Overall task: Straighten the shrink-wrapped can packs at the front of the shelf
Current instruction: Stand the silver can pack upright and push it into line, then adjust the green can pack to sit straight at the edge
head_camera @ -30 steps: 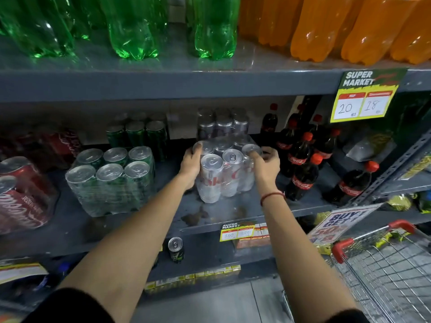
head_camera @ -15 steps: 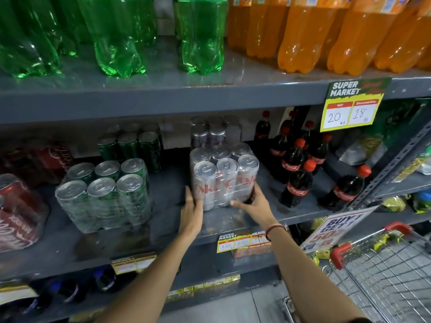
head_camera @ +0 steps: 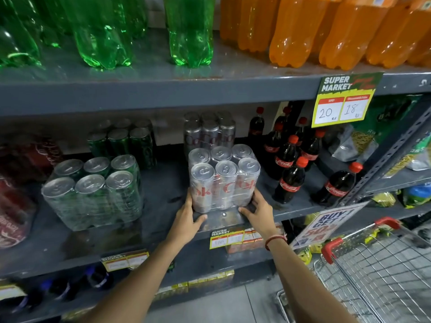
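Observation:
A shrink-wrapped pack of silver cola cans point(head_camera: 224, 180) stands upright near the front of the grey middle shelf point(head_camera: 149, 231). My left hand point(head_camera: 189, 217) presses against its lower left corner, thumb on the shelf in front. My right hand point(head_camera: 257, 210) cups its lower right corner, fingers around the base. A second silver pack point(head_camera: 210, 134) stands behind it. To the left sits a wrapped pack of green cans point(head_camera: 93, 192), turned slightly askew, with another green pack point(head_camera: 121, 143) behind. A red can pack point(head_camera: 14, 213) lies at the far left edge.
Small cola bottles point(head_camera: 289, 180) with red caps stand right of the silver pack. Green bottles point(head_camera: 102, 31) and orange bottles point(head_camera: 303, 29) fill the shelf above. A yellow price sign point(head_camera: 342, 103) hangs there. A wire shopping trolley point(head_camera: 377, 271) stands at lower right.
My hands dropped from the top sides of the silver pack to its base corners. The pack now sits squarer and slightly nearer the shelf front.

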`<state>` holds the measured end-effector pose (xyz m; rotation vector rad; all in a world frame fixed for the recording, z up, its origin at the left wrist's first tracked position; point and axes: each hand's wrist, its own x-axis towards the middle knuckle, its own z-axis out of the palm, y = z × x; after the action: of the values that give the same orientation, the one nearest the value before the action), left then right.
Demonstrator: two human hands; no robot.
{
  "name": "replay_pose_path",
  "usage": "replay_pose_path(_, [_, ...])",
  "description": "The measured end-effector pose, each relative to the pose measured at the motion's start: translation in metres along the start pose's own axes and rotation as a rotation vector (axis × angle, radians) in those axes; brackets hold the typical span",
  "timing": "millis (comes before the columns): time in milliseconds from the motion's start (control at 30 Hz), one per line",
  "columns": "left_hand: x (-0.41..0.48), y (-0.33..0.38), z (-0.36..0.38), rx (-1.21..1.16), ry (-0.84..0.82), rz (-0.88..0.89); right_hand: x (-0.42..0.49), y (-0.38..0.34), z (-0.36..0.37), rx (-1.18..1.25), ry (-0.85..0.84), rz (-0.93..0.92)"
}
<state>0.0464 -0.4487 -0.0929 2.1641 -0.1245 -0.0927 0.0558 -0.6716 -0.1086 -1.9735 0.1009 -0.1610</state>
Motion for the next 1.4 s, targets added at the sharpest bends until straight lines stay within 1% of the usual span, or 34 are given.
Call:
replay_pose_path(100, [-0.012,-0.002,0.005,0.031,0.015,0.017,-0.013,0.002,-0.004,0.007,0.010,-0.026])
replay_pose_path(367, [-0.028,-0.006,0.012,0.118,0.144,0.026,-0.035,0.005,-0.009,0.003,0.039,-0.053])
replay_pose_path(533, [-0.034,-0.011,0.014,0.076,0.227,0.026,-0.038,0.007,-0.009,0.034,0.076,-0.053])
replay_pose_path(667, [-0.032,-0.015,0.015,0.075,0.241,0.027,-0.038,0.008,-0.008,0.067,0.088,-0.045])
replay_pose_path(867, [-0.033,-0.017,0.015,0.083,0.254,0.059,-0.041,0.009,-0.006,0.047,0.107,-0.021])
replay_pose_path(933, [-0.034,-0.015,0.014,0.004,0.230,0.058,-0.047,0.006,0.002,0.050,0.191,-0.002])
replay_pose_path(1000, [-0.033,-0.013,0.009,-0.126,0.186,0.058,-0.059,0.002,0.018,0.062,0.346,0.012])
replay_pose_path(1100, [-0.035,-0.014,-0.009,-0.215,0.170,0.042,-0.080,-0.009,0.051,0.090,0.561,0.055])
replay_pose_path(1167, [-0.040,-0.021,-0.028,-0.239,0.234,0.020,-0.090,-0.022,0.077,0.087,0.648,0.070])
replay_pose_path(1233, [-0.049,-0.034,-0.051,-0.295,0.361,-0.015,-0.099,-0.039,0.104,0.102,0.659,0.013])
replay_pose_path(1333, [-0.071,-0.057,-0.083,-0.460,0.622,-0.108,-0.111,-0.061,0.146,0.067,0.560,-0.148])
replay_pose_path(1400, [-0.084,-0.072,-0.105,-0.456,0.801,-0.162,-0.114,-0.076,0.171,0.104,0.472,-0.152])
